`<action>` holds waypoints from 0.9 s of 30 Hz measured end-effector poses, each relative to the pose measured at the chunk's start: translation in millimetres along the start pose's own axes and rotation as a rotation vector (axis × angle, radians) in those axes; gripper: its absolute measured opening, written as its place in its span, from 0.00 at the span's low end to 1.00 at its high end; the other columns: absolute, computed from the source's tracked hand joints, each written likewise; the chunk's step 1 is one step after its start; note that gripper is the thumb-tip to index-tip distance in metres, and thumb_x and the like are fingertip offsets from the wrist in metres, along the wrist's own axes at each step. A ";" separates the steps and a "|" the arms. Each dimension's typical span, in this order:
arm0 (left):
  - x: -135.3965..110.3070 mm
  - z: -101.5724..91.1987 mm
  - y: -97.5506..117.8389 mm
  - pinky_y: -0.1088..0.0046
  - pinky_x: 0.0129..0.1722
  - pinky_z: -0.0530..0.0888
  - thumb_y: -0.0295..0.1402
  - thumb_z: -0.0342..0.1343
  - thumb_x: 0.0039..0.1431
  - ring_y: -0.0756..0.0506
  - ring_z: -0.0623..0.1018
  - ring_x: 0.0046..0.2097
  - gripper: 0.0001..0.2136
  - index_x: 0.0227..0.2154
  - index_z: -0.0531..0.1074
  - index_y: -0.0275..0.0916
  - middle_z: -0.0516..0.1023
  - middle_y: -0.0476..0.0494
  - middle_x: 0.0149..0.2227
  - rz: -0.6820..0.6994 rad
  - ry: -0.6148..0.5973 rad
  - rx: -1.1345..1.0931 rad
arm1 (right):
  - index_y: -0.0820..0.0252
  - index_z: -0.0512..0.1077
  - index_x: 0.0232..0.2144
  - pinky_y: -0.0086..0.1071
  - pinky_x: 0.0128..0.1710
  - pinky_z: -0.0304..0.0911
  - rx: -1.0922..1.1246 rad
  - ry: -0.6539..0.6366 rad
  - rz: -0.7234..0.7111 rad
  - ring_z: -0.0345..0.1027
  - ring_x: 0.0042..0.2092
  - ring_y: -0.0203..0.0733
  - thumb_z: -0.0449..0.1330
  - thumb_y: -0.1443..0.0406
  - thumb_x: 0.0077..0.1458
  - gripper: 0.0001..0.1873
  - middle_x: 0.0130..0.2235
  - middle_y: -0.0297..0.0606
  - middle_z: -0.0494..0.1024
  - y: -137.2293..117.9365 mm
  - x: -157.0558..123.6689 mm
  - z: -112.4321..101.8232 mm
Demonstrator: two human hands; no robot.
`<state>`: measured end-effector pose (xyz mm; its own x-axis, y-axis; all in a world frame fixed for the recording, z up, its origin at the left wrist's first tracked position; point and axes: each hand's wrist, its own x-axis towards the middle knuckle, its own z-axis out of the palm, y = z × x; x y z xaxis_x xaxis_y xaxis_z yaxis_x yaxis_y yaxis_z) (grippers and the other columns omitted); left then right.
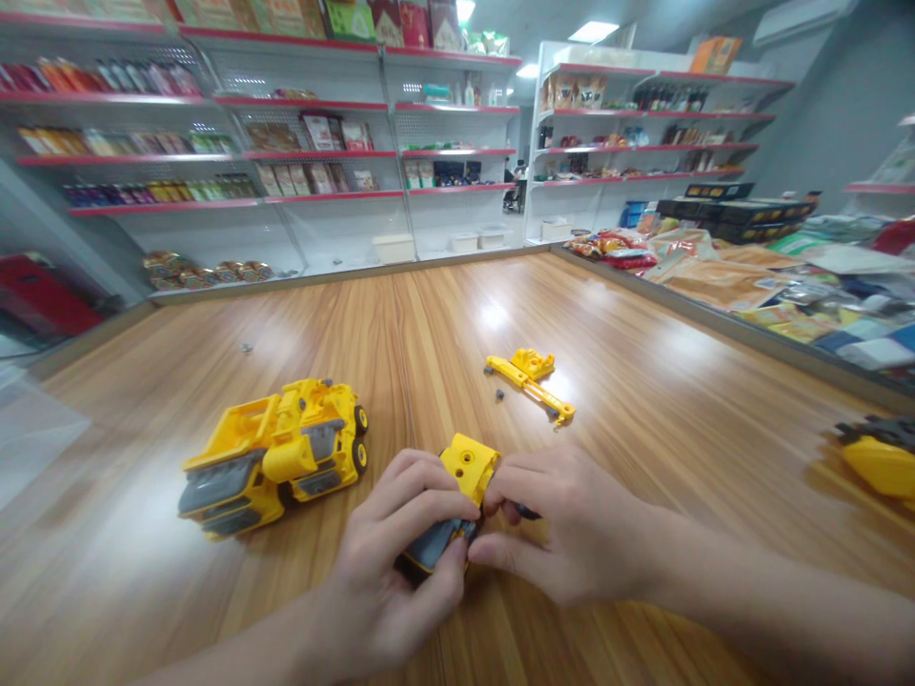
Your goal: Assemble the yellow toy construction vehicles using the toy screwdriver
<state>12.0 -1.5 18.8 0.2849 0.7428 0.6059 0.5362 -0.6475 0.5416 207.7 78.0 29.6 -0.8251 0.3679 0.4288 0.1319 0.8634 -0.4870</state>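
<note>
In the middle foreground, a yellow and grey toy truck (470, 463) rests between my two hands, much of it covered by fingers. My left hand (404, 548) is closed over its dark grey front end from the left. My right hand (558, 519) has curled fingers against the truck's right side, the thumb low and close to my left fingertips. A small dark piece (527, 513) shows under the right fingers; its kind is unclear. Beyond the hands lies a yellow toy crane arm (533, 383), with a little grey part (499, 394) beside it.
Left of my hands stands a yellow toy dump truck (275, 455). A small grey piece (247, 348) lies farther back. Another yellow and black toy part (883, 462) is at the right edge. Packaged goods (743, 276) lie past the table's raised right edge; stocked shelves (307, 195) stand behind.
</note>
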 end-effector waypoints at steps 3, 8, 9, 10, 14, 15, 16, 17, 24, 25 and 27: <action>-0.4 -0.9 0.8 0.61 0.42 0.74 0.16 0.53 0.51 0.43 0.72 0.40 0.14 0.39 0.71 0.38 0.73 0.41 0.35 0.002 -0.005 -0.005 | 0.64 0.71 0.38 0.32 0.34 0.63 0.058 -0.012 -0.029 0.68 0.35 0.40 0.58 0.74 0.49 0.12 0.36 0.40 0.73 -5.7 1.1 -7.0; -2.0 -0.7 1.0 0.62 0.41 0.73 0.16 0.54 0.51 0.43 0.71 0.40 0.14 0.38 0.71 0.38 0.73 0.42 0.35 0.002 0.024 0.014 | 0.66 0.67 0.49 0.36 0.46 0.66 0.067 0.130 -0.031 0.67 0.45 0.42 0.51 0.78 0.56 0.19 0.43 0.45 0.73 -4.3 1.6 -5.5; -2.3 -0.3 0.2 0.62 0.41 0.73 0.16 0.54 0.51 0.43 0.71 0.40 0.14 0.38 0.71 0.38 0.73 0.42 0.35 -0.002 0.036 0.025 | 0.66 0.66 0.52 0.37 0.49 0.65 0.054 0.152 -0.034 0.66 0.47 0.43 0.50 0.77 0.57 0.20 0.45 0.45 0.74 -3.2 1.7 -4.1; -2.8 0.0 -1.1 0.62 0.41 0.72 0.16 0.54 0.51 0.43 0.71 0.40 0.14 0.38 0.71 0.38 0.73 0.43 0.35 -0.011 0.044 0.038 | 0.66 0.65 0.53 0.39 0.50 0.64 0.031 0.171 -0.032 0.66 0.48 0.44 0.51 0.76 0.59 0.20 0.46 0.45 0.74 -2.2 1.7 -2.9; -5.2 1.1 -8.3 0.63 0.42 0.71 0.16 0.56 0.52 0.43 0.71 0.42 0.13 0.38 0.71 0.38 0.72 0.42 0.36 -0.072 0.086 0.083 | 0.63 0.67 0.53 0.39 0.43 0.67 -0.029 0.266 -0.010 0.66 0.42 0.44 0.56 0.71 0.61 0.18 0.41 0.42 0.77 -2.2 2.2 -2.8; -5.8 1.4 -9.8 0.63 0.42 0.71 0.16 0.56 0.52 0.43 0.71 0.42 0.13 0.38 0.71 0.37 0.72 0.42 0.37 -0.084 0.091 0.092 | 0.62 0.69 0.51 0.38 0.41 0.68 -0.008 0.287 -0.023 0.67 0.40 0.43 0.58 0.70 0.60 0.16 0.39 0.41 0.78 -3.2 2.4 -3.8; -6.4 1.6 -10.8 0.63 0.42 0.71 0.16 0.56 0.52 0.43 0.71 0.42 0.13 0.38 0.71 0.37 0.72 0.42 0.37 -0.089 0.096 0.100 | 0.62 0.70 0.49 0.37 0.41 0.68 0.024 0.306 -0.043 0.69 0.40 0.42 0.60 0.70 0.59 0.14 0.39 0.40 0.78 -4.4 2.8 -5.0; -6.9 1.8 -11.5 0.63 0.42 0.71 0.16 0.56 0.52 0.44 0.71 0.42 0.13 0.38 0.71 0.37 0.72 0.42 0.37 -0.092 0.101 0.105 | 0.62 0.71 0.46 0.36 0.42 0.69 0.063 0.320 -0.060 0.70 0.40 0.41 0.62 0.70 0.58 0.13 0.39 0.40 0.78 -5.8 3.2 -6.1; -5.9 2.1 -10.7 0.65 0.41 0.70 0.16 0.56 0.53 0.44 0.71 0.41 0.11 0.37 0.71 0.36 0.72 0.42 0.36 -0.084 0.112 0.104 | 0.65 0.73 0.31 0.29 0.45 0.71 0.189 0.343 -0.100 0.75 0.41 0.37 0.65 0.73 0.53 0.04 0.37 0.43 0.80 -11.5 6.3 -6.9; -5.5 2.0 -10.7 0.64 0.41 0.70 0.17 0.56 0.53 0.44 0.71 0.41 0.11 0.37 0.71 0.36 0.72 0.42 0.36 -0.082 0.111 0.102 | 0.66 0.73 0.31 0.29 0.44 0.71 0.193 0.358 -0.104 0.75 0.40 0.37 0.65 0.74 0.53 0.04 0.36 0.43 0.80 -11.2 6.4 -6.4; -4.9 1.7 -10.4 0.64 0.40 0.70 0.17 0.56 0.52 0.44 0.71 0.40 0.11 0.37 0.72 0.35 0.72 0.42 0.36 -0.081 0.110 0.098 | 0.66 0.73 0.30 0.29 0.43 0.72 0.191 0.393 -0.101 0.75 0.40 0.37 0.65 0.74 0.54 0.03 0.36 0.44 0.80 -10.2 6.5 -5.3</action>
<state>6.4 1.9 9.2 0.1522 0.7651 0.6257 0.6303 -0.5628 0.5348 203.9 73.3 41.4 -0.5520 0.4201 0.7202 -0.0731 0.8361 -0.5437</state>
